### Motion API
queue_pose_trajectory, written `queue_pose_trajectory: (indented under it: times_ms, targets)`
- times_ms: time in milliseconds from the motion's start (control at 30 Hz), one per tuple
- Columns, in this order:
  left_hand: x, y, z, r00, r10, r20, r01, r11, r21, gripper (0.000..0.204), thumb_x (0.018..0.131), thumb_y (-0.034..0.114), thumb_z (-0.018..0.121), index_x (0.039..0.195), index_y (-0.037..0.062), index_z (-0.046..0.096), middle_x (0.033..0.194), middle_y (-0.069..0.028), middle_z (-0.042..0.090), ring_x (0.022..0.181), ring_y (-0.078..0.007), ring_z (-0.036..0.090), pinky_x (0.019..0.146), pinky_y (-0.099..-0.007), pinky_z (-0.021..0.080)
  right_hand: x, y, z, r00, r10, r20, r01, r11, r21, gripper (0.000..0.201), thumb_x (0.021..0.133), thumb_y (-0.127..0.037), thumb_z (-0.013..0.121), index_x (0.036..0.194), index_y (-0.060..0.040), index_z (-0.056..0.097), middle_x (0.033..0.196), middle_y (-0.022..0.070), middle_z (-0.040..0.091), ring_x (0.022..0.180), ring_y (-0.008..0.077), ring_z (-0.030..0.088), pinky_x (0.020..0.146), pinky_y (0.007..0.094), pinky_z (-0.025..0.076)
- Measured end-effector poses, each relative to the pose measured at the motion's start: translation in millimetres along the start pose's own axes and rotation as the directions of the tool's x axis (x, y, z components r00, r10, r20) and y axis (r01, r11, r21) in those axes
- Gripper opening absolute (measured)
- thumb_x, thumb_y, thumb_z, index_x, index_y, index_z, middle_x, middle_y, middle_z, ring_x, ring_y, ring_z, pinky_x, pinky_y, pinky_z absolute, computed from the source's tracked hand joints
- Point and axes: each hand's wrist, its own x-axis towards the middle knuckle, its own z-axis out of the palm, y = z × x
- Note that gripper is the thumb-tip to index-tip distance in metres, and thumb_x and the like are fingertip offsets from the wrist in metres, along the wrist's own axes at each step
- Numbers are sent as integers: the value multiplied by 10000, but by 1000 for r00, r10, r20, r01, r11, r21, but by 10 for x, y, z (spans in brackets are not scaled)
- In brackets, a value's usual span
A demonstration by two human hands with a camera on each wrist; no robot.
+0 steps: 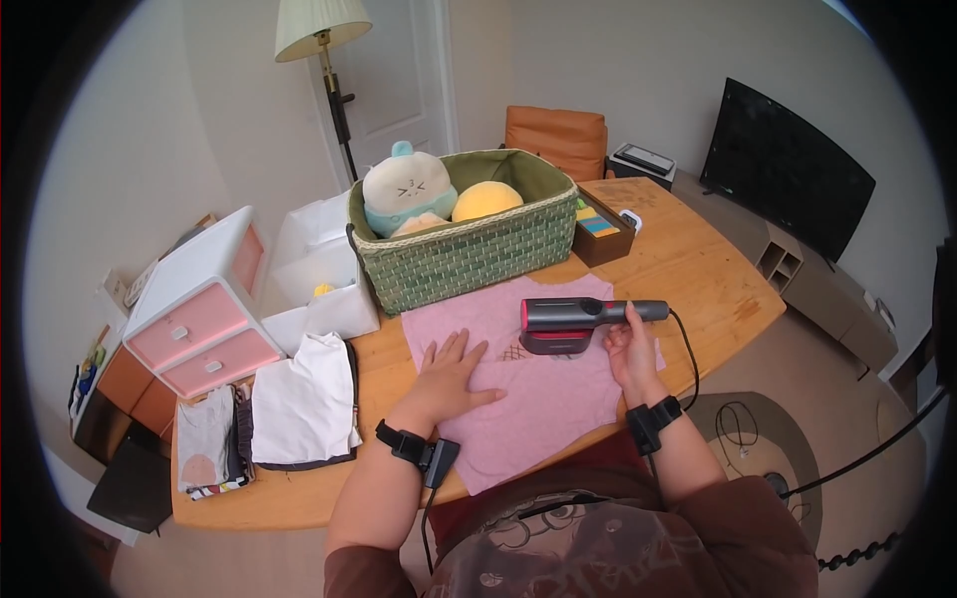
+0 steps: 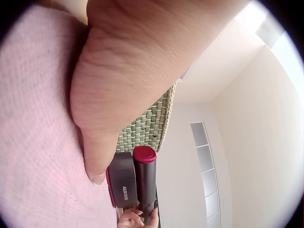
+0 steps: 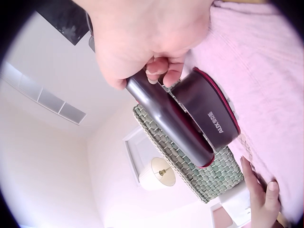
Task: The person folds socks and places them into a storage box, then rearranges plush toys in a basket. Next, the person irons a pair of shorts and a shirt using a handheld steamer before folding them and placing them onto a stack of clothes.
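Observation:
A pink shirt [image 1: 528,409] is spread on the wooden table in front of me. My left hand [image 1: 446,379] presses on its left side, fingers spread and mostly straight. With my right hand [image 1: 632,349] I grip the handle of a dark grey handheld garment steamer [image 1: 560,316] with red trim. In the right wrist view, my thumb and fingers curl round the handle of the steamer [image 3: 171,123], whose flat face lies along the fabric. The steamer head covers part of a dark print on the shirt's chest. A black cord runs down from the handle's end.
Behind the shirt stands a green woven basket [image 1: 478,259] with plush toys. Left of it are a white bin [image 1: 344,304], a pink-and-white drawer unit [image 1: 204,309] and folded clothes [image 1: 304,409]. A brown box [image 1: 603,239] sits at the basket's right, on the table [image 1: 713,279].

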Motion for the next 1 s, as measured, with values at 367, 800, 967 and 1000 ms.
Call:
queue_pose_trajectory:
  times_ms: [367, 800, 967, 1000]
  targets:
    - [1, -9, 2, 1000, 5, 8, -5, 1000, 15, 910, 807, 629, 648, 1503, 115, 362, 1573, -272, 209, 1475, -401, 176, 1195, -511, 102, 7, -38, 13, 935, 261, 241, -251, 965, -70, 221, 987, -312, 591, 977, -93, 622, 762, 40, 657, 643, 115, 586, 606, 277, 462]
    - [1, 5, -12, 1000, -1, 15, 1, 1000, 12, 916, 804, 634, 645, 1503, 115, 362, 1574, -275, 205, 1478, -395, 173, 1196, -506, 97, 63, -72, -64, 987, 157, 25, -159, 977, 144, 223, 954, -329, 634, 909, -116, 592, 701, 26, 599, 622, 119, 544, 623, 284, 461]
    - [1, 2, -12, 1000, 0, 17, 0, 1000, 15, 913, 807, 629, 643, 1506, 117, 356, 1574, -275, 204, 1480, -393, 170, 1197, -505, 94, 28, -64, -26, 948, 284, 145, -282, 959, -33, 214, 982, -315, 592, 979, -103, 615, 738, 34, 633, 650, 122, 569, 626, 290, 474]
    - [-1, 3, -13, 1000, 1, 19, -1, 1000, 11, 913, 808, 628, 644, 1507, 117, 355, 1574, -275, 204, 1480, -393, 169, 1197, -505, 92, 23, -59, -22, 947, 284, 149, -280, 959, -49, 208, 984, -310, 584, 986, -104, 617, 741, 33, 636, 664, 122, 579, 627, 290, 471]
